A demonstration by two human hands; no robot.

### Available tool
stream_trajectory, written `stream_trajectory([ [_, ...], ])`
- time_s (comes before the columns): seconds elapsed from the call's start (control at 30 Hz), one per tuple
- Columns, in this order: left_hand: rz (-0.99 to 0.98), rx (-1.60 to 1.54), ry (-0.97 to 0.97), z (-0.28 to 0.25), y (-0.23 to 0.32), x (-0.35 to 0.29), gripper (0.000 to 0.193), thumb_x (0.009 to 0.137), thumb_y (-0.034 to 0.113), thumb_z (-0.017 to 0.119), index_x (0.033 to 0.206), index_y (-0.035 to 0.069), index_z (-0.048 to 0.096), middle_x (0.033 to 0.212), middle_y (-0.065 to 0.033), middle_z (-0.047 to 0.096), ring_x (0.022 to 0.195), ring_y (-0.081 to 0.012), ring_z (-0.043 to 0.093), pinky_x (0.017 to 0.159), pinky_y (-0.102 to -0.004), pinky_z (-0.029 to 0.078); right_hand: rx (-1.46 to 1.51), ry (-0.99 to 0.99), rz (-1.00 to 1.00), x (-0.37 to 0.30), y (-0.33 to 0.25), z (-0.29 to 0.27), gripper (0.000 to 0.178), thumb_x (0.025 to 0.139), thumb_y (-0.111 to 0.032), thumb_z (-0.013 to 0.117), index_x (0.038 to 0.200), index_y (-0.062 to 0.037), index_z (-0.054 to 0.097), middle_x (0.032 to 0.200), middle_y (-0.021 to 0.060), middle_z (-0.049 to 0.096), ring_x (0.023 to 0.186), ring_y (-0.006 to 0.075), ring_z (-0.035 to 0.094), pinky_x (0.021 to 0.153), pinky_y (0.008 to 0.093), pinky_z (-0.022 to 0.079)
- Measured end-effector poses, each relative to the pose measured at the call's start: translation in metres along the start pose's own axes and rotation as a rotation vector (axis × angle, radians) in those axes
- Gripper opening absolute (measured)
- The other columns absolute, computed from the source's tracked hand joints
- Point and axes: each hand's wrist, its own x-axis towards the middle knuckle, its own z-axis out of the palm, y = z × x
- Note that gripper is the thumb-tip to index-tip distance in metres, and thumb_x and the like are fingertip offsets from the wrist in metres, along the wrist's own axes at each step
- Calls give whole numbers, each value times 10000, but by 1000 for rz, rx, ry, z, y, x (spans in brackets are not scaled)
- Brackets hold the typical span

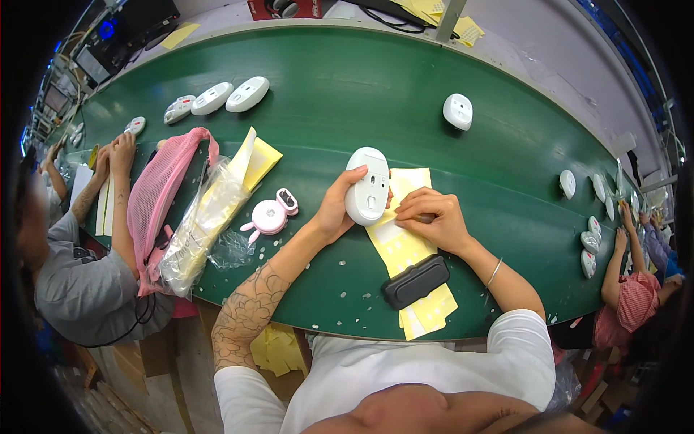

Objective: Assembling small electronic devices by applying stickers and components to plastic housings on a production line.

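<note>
A white computer mouse [371, 163] is held underside up in my left hand [335, 210], the thumb lying across its edge. My right hand [439, 220] is just to its right, thumb and fingertips pinched together over a yellow sticker sheet [412, 178]. Whatever the fingertips pinch is too small to make out. Across the lower part of the sheets lies a black oblong case [416, 282]. Left of my left hand sits a pink and white rabbit-eared gadget [269, 217].
A plastic bag of yellow sheets [210, 231] and a pink mesh bag [170, 192] lie at left. More mice [247, 95] stand at far left; a single mouse [457, 112] stands at the back. Co-workers sit on both sides, one grey-sleeved [79, 275]. Small scraps dot the green bench [347, 87].
</note>
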Motion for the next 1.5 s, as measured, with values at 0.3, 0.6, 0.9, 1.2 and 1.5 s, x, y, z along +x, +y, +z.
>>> stream_trajectory([
  [0.3,37,58,6,-1,0,-2,581,891,457,409,1208,-23,493,932,-138,630,892,-211,609,836,-306,463,-119,-40,-97,-2,1,-2,119,655,18,739,756,-44,724,902,44,667,871,174,624,780,308,520],
  [0.6,49,43,-38,-5,0,-2,590,879,448,428,1225,-27,486,962,-142,630,912,-212,614,846,-307,470,23,-165,-79,-4,-1,-8,102,652,-18,736,727,-81,711,999,45,569,966,210,555,873,335,508],
  [0.9,43,42,-31,-9,-3,-2,576,882,407,449,1268,-21,452,1179,-136,557,1009,-233,599,934,-338,466,54,-224,-103,-4,1,-12,97,637,-10,722,701,-79,698,990,41,562,983,216,539,920,343,489],
  [1.2,23,71,-32,-10,-4,-2,589,883,404,453,1297,-15,435,1244,-121,529,1041,-236,584,944,-346,463,-21,-159,-140,-3,-4,-3,135,648,10,697,681,-65,588,848,0,624,967,208,558,791,337,489],
  [1.5,14,83,-27,-10,-5,-2,599,881,411,455,1293,-24,443,1225,-125,539,1038,-228,582,932,-339,465,-123,-141,-155,-10,-1,4,159,642,33,692,700,-61,577,836,12,646,932,205,578,720,299,506],
])
